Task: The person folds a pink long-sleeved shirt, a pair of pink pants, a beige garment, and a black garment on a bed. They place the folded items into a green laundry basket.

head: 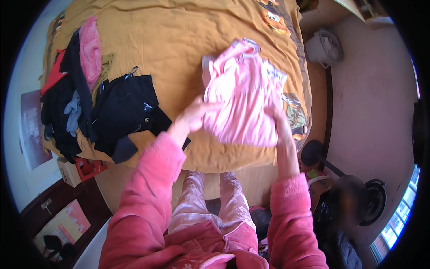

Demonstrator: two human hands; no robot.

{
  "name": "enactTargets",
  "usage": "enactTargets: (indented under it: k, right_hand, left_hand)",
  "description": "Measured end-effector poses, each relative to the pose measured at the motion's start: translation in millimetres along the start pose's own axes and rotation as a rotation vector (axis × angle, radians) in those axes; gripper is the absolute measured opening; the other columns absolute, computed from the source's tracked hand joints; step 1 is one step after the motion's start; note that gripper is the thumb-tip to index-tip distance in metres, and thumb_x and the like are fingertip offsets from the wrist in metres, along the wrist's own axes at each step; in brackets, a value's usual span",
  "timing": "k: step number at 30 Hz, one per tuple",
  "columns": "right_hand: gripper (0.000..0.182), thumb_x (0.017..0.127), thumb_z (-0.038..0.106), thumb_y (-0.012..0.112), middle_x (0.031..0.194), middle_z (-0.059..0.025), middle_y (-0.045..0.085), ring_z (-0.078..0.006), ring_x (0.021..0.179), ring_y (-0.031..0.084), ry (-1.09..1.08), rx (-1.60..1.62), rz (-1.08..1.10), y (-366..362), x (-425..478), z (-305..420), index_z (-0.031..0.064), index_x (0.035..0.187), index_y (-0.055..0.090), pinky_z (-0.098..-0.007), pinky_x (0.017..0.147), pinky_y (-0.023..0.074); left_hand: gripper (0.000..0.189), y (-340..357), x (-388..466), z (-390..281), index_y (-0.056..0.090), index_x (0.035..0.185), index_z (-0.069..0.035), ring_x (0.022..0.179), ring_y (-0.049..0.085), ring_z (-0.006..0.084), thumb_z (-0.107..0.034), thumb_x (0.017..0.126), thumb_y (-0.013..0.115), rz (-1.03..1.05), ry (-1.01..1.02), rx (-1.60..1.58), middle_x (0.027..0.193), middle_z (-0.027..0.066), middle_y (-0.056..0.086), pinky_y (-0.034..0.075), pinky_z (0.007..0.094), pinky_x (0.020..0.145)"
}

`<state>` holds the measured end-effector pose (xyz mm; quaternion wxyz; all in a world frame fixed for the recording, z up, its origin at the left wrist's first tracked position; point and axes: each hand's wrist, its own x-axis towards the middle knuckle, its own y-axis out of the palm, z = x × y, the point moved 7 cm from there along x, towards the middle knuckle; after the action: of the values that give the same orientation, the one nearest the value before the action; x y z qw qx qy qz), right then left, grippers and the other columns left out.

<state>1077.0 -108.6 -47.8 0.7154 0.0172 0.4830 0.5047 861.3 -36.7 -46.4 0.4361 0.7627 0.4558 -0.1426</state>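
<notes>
A pale pink garment [240, 97] with gathered fabric and patterned trim lies over the near right part of the bed, or just above it. My left hand [196, 114] grips its left edge, thumb on top of the cloth. At the opposite edge my right hand [277, 116] holds the fabric, its fingers partly hidden beneath. The garment's lower end is slightly blurred. To the left of my left hand lies a black garment [126, 104] with a small label and a round badge, spread on the orange bedsheet [171, 50].
A heap of dark clothes [58, 114] at the bed's left side includes a pink fleece piece [90, 50] and a red one [53, 75]. Beyond the right edge stands a white bin [322, 48]. A black fan [373, 201] is at lower right, a red stool [89, 168] at left.
</notes>
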Motion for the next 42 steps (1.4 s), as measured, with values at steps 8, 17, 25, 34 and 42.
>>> enactTargets:
  k: [8,17,25,34,42]
  right_hand:
    - [0.057,0.076,-0.003,0.053,0.121,-0.018,0.055,-0.0271,0.104,0.06,0.308,-0.002,0.09,-1.8,-164.5,-67.9,-0.0075,0.131,0.038,-0.0381,0.09,0.0514]
    - [0.057,0.076,-0.001,0.051,0.122,-0.019,0.055,-0.0288,0.104,0.06,0.62,-0.235,0.161,26.9,-243.6,-113.0,-0.0069,0.131,0.038,-0.0382,0.091,0.0501]
    - [0.055,0.085,0.006,0.06,0.121,-0.0162,0.056,-0.0261,0.102,0.06,0.624,-0.538,0.42,152.3,-283.2,-179.7,-0.0042,0.133,0.037,-0.0371,0.087,0.0526]
    - [0.068,0.081,-0.002,0.059,0.135,-0.0136,0.045,-0.0274,0.12,0.048,0.773,-0.711,0.838,315.5,-378.1,-328.0,0.0056,0.142,0.029,-0.0382,0.098,0.0441]
    - [0.055,0.087,0.001,0.052,0.135,-0.0159,0.044,-0.0286,0.12,0.049,1.088,-1.177,0.95,343.3,-421.2,-448.2,-0.0002,0.139,0.032,-0.0387,0.096,0.0459]
  left_hand:
    - [0.055,26.9,-198.6,98.9,0.044,0.132,-0.001,0.106,0.059,0.0204,-0.002,0.081,0.064,-0.235,-0.006,-0.287,0.12,0.0117,0.058,0.049,0.0344,0.089]
    - [0.031,56.0,-344.3,141.2,0.06,0.112,0.003,0.098,0.063,0.0185,-0.01,0.084,0.062,-0.487,0.184,-0.387,0.107,0.0106,0.065,0.049,0.0277,0.085]
    - [0.059,-9.3,-452.5,151.9,0.043,0.132,0.0,0.112,0.055,0.0236,-0.007,0.079,0.069,-0.455,0.275,-0.798,0.125,0.0112,0.055,0.041,0.0378,0.1]
    - [0.048,-81.4,-653.1,199.4,0.045,0.127,0.002,0.106,0.059,0.0245,-0.002,0.083,0.064,-0.759,0.677,-0.972,0.119,0.0145,0.057,0.052,0.0374,0.089]
    - [0.047,-90.8,-738.3,276.5,0.045,0.125,0.003,0.104,0.06,0.0273,0.0,0.082,0.065,-0.836,1.027,-1.511,0.119,0.0162,0.056,0.052,0.0395,0.088]
